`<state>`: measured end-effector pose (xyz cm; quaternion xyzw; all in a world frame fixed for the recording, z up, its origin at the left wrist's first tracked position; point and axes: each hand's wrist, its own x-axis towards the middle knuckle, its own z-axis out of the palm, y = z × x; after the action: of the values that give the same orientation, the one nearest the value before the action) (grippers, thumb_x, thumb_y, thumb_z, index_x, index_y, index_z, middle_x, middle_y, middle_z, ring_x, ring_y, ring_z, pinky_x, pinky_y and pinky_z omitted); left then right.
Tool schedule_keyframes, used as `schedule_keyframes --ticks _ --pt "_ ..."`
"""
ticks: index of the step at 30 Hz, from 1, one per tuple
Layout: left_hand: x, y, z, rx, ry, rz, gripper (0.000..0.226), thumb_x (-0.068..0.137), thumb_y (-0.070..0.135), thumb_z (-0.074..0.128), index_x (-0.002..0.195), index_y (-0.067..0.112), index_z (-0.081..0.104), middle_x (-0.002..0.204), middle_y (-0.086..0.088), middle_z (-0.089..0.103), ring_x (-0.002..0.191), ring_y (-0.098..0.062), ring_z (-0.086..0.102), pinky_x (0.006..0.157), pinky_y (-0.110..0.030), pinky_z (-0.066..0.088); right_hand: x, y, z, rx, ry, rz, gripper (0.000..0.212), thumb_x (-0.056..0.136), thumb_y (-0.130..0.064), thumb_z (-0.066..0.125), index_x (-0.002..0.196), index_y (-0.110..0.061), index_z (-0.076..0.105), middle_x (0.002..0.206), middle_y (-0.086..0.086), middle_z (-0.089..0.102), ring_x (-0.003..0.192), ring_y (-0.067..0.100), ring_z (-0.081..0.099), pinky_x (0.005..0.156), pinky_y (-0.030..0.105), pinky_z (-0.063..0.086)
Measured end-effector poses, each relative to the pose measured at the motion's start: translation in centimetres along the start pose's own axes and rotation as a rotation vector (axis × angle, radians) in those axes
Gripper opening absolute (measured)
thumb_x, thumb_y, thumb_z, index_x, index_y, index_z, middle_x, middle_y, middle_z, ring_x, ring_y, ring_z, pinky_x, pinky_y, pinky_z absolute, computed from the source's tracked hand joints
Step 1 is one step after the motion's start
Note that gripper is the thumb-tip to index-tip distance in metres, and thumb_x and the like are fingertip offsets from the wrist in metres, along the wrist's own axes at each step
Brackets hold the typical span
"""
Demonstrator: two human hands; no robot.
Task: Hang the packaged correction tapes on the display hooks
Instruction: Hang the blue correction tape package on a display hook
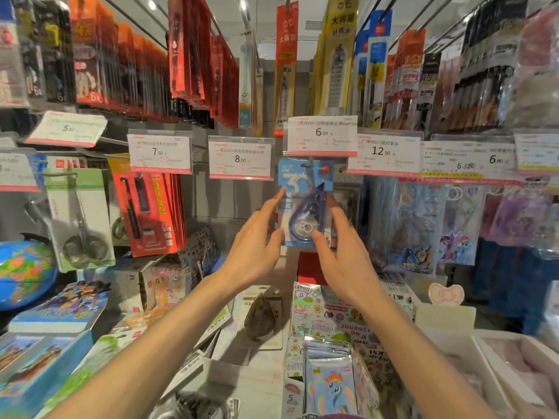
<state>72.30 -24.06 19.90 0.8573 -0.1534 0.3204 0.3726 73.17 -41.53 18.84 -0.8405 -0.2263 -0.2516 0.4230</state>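
A blue packaged correction tape (304, 207) hangs upright under the 6.00 price tag (322, 136), its top hole at the display hook (310, 162). My left hand (257, 246) has straight fingers, and its index finger lies along the pack's left edge. My right hand (343, 255) pinches the pack's lower right, with the thumb on the front and the fingers at the right edge. Another carded correction tape (260, 316), dark and teardrop-shaped, lies flat on the counter below my forearms.
Price tags line the rail either side. Red pen packs (149, 207) and carded scissors (80, 219) hang to the left, sticker packs (414, 225) to the right. A globe (21, 273) stands far left. Boxes and sticker books (332, 325) crowd the counter.
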Motion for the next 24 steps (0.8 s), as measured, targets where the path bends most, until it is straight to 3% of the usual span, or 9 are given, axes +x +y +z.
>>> schedule_keyframes --ticks 2,6,8,10,13,15,18,22,24 --pt "0.1 0.0 -0.3 0.001 -0.022 -0.027 0.071 0.100 0.015 0.046 0.151 0.054 0.016 0.100 0.001 0.060 0.068 -0.019 0.056 0.077 -0.049 0.055 0.3 0.1 0.0 0.010 -0.006 0.006 0.064 0.103 -0.044 0.043 0.159 -0.033 0.012 0.162 -0.005 0.030 0.148 0.016 0.032 0.117 0.047 0.035" --pt "-0.1 0.2 -0.6 0.002 -0.040 -0.028 0.073 0.100 0.012 0.045 0.153 0.051 0.015 0.101 0.003 0.057 0.064 -0.013 0.052 0.071 -0.037 0.055 0.2 0.3 0.0 0.046 -0.022 0.029 0.066 0.103 -0.044 0.044 0.159 -0.032 0.011 0.160 -0.008 0.032 0.143 0.016 0.038 0.115 0.046 0.038" --pt "-0.4 0.1 -0.6 -0.013 -0.040 -0.028 0.071 0.101 0.013 0.046 0.153 0.050 0.017 0.110 0.004 0.057 0.072 -0.010 0.054 0.070 -0.029 0.050 0.0 0.3 0.0 0.081 -0.029 0.030 0.067 0.101 -0.047 0.046 0.157 -0.037 0.010 0.135 -0.009 0.047 0.120 0.015 0.052 0.104 0.038 0.045" --pt "-0.8 -0.3 -0.6 -0.033 -0.042 -0.035 0.067 0.101 0.014 0.047 0.153 0.047 0.022 0.126 0.003 0.058 0.085 -0.008 0.060 0.074 -0.021 0.048 -0.4 0.2 0.0 0.115 -0.040 0.030 0.068 0.099 -0.048 0.048 0.154 -0.045 0.008 0.114 -0.002 0.053 0.094 0.008 0.052 0.086 0.030 0.047" --pt "-1.7 -0.8 -0.8 -0.043 -0.036 -0.055 0.059 0.102 0.016 0.049 0.150 0.043 0.028 0.126 0.006 0.060 0.084 -0.002 0.065 0.072 -0.015 0.047 -1.2 -0.3 0.0 0.143 -0.053 0.039 0.068 0.099 -0.042 0.054 0.153 -0.049 0.012 0.129 0.000 0.060 0.076 -0.009 0.063 0.072 0.023 0.052" --pt "-2.3 -1.1 -0.9 -0.046 -0.029 -0.061 0.059 0.102 0.020 0.051 0.150 0.045 0.027 0.122 0.011 0.060 0.086 -0.004 0.067 0.073 -0.019 0.051 -1.8 -0.6 0.1 0.146 -0.048 0.047 0.072 0.098 -0.043 0.056 0.154 -0.049 0.012 0.137 -0.007 0.056 0.084 -0.010 0.065 0.077 0.029 0.058" --pt "-3.3 -2.0 -1.5 -0.015 -0.013 -0.061 0.056 0.101 0.031 0.053 0.149 0.047 0.029 0.118 0.015 0.060 0.091 -0.003 0.065 0.077 -0.019 0.053 -2.6 -1.2 0.6 0.100 -0.049 0.077 0.072 0.096 -0.046 0.057 0.153 -0.049 0.012 0.133 -0.012 0.054 0.090 -0.003 0.065 0.083 0.034 0.059" --pt "-5.1 -4.5 -3.2 0.069 -0.011 -0.046 0.051 0.100 0.044 0.050 0.148 0.043 0.036 0.118 0.019 0.056 0.102 0.006 0.057 0.090 -0.031 0.052 -3.9 -2.0 2.2 -0.133 -0.027 0.058 0.068 0.097 -0.051 0.052 0.156 -0.037 0.020 0.148 -0.008 0.042 0.128 0.012 0.051 0.104 0.039 0.046" --pt "-6.3 -6.3 -4.6 0.140 -0.026 -0.018 0.049 0.100 0.047 0.048 0.147 0.037 0.040 0.121 0.016 0.055 0.109 0.001 0.056 0.095 -0.034 0.050 -4.5 -2.4 3.8 -0.294 -0.021 0.013 0.065 0.097 -0.050 0.051 0.154 -0.027 0.030 0.148 -0.002 0.043 0.137 0.018 0.043 0.110 0.039 0.041"
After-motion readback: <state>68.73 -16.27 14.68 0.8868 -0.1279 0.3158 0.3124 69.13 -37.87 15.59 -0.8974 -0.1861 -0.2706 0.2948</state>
